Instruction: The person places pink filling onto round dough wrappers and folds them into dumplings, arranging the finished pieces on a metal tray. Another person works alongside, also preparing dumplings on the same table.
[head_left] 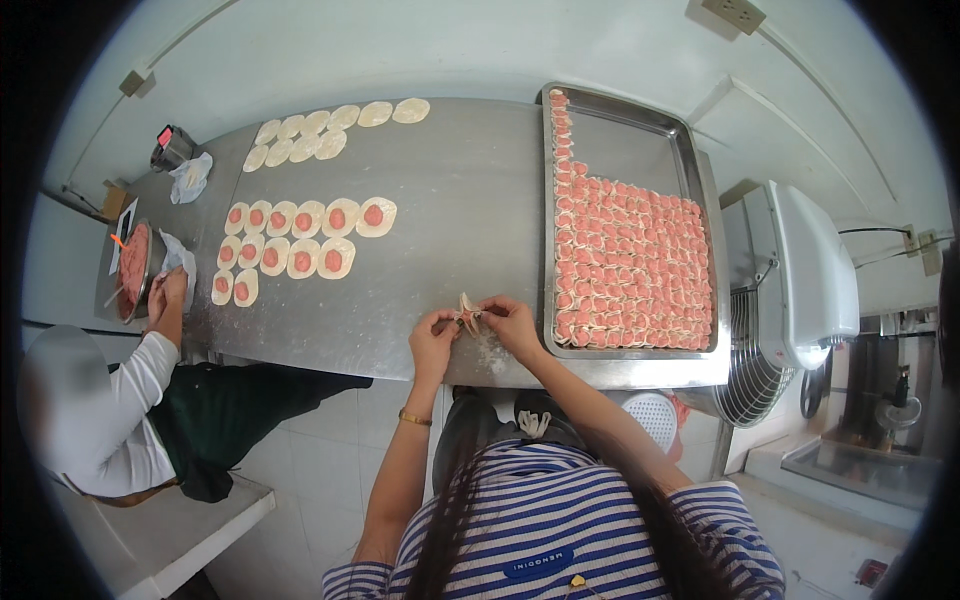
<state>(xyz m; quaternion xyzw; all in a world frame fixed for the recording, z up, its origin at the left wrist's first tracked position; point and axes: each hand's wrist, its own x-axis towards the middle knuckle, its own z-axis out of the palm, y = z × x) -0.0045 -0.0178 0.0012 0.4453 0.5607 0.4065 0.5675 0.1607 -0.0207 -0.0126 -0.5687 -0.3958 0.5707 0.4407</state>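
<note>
Dumpling (467,313) is held left of the tray (635,145), near its closest end. The left hand (434,336), farther from the tray, and the right hand (514,326), nearer it, each pinch the dough with fingertips almost together. Rows of filled pieces (632,265) sit inside the tray; well left of it lie topped wrappers (303,261) and bare wrappers (375,114).
</note>
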